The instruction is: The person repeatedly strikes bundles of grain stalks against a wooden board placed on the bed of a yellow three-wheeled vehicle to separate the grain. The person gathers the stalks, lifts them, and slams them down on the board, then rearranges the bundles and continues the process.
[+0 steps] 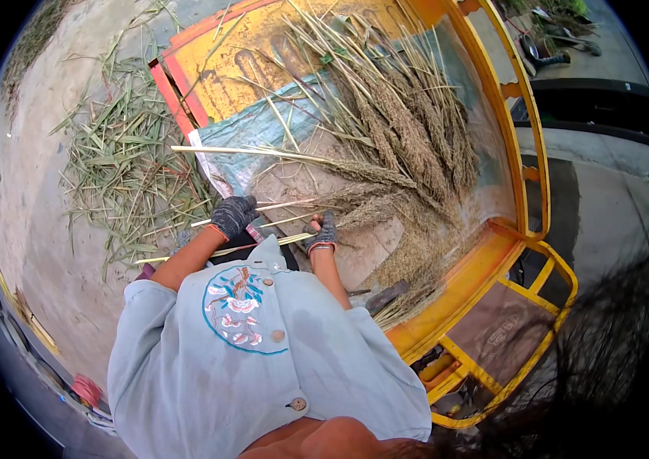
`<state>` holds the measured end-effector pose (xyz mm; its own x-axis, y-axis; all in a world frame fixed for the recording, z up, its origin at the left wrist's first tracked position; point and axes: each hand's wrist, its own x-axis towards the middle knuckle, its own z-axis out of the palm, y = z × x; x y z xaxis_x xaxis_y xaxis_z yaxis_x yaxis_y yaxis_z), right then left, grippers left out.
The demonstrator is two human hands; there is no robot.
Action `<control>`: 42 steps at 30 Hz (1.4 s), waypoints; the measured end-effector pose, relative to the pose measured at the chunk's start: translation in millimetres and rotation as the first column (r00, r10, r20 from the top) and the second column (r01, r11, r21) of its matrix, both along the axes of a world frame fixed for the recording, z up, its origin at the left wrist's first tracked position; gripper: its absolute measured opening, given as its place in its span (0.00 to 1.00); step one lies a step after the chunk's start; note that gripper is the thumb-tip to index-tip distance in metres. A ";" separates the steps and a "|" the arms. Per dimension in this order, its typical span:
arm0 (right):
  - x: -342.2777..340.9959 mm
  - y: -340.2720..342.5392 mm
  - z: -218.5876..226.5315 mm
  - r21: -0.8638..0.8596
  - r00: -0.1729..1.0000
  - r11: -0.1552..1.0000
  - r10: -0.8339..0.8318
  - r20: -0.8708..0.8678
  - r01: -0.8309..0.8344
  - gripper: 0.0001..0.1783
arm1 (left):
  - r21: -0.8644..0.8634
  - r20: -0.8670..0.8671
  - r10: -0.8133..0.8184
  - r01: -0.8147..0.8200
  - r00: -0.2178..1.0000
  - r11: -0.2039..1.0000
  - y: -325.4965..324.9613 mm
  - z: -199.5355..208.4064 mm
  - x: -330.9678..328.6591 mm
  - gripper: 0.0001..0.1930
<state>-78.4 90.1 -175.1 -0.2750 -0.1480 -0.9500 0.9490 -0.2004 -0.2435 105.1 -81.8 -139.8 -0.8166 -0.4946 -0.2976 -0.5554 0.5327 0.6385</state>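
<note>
My left hand (234, 216), in a dark grey knitted glove, is closed around a thin pale grain stalk (288, 204) whose seed head points right. My right hand (323, 231), in a similar glove with bare fingertips, grips several pale stalks (282, 241) that run left across my lap. Brown seed heads (374, 210) lie just beyond my right hand. A large heap of grain stalks with bushy seed heads (408, 130) spreads over the cart bed, on a greenish plastic sheet (259, 122). One long stalk (240, 151) sticks out leftward over the sheet.
The yellow cart (225, 80) has a raised rail (527, 138) on the right and a framed seat back (500, 329) nearer me. Stripped leaves (133, 161) litter the concrete at left. A dark-handled tool (387, 297) lies beside my right forearm. Loose grain (408, 256) covers the near bed.
</note>
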 end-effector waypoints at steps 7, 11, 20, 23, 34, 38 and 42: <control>-0.3 -15.9 -2.0 -0.189 0.996 0.978 -0.077 0.047 0.084 0.08 | 0.045 0.047 -0.150 0.148 0.988 0.988 8.4 34.1 -9.4 0.18; -4.8 0.0 -15.1 -0.226 0.984 0.960 -0.177 -0.028 0.166 0.05 | 0.158 0.109 -0.166 0.148 0.980 0.976 -8.6 19.7 10.0 0.21; -32.3 45.5 -17.1 -0.091 0.971 0.978 -0.198 -0.135 0.187 0.10 | -0.228 0.363 0.144 -0.062 0.921 0.972 -101.6 6.1 92.3 0.17; -31.1 58.4 -42.5 0.009 0.991 0.998 -0.059 -0.117 0.060 0.11 | -0.273 0.170 0.144 -0.094 0.975 0.957 -97.3 -2.3 45.8 0.15; -32.3 51.3 -30.1 -0.013 0.984 0.984 -0.177 0.001 0.177 0.09 | -0.206 0.303 -0.355 0.424 0.885 0.882 31.0 -52.6 -115.4 0.09; -25.6 46.7 -29.0 0.013 0.971 0.971 -0.240 -0.022 0.240 0.10 | -0.057 0.214 -0.288 0.307 0.933 0.950 26.8 -24.1 -114.8 0.10; -23.3 43.2 -38.6 -0.102 0.972 0.972 -0.220 -0.078 0.212 0.14 | -0.007 0.186 -0.443 0.452 0.877 0.892 29.5 26.9 -105.3 0.11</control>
